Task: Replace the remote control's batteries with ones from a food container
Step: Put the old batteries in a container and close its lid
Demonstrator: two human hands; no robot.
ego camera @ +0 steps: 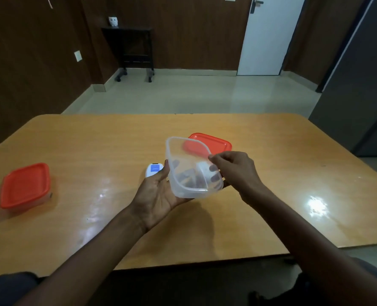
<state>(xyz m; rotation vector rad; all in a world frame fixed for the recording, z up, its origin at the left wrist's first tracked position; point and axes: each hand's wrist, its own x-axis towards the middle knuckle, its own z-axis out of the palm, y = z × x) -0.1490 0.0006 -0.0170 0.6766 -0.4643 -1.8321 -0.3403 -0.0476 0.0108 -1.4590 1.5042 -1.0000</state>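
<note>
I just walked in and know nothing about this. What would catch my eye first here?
Most striking is the clear plastic container, lid off, held tilted above the middle of the wooden table by the left hand underneath and the right hand pinching its rim. Its orange lid lies just behind, and a second, closed container with an orange lid sits far left.
</note>
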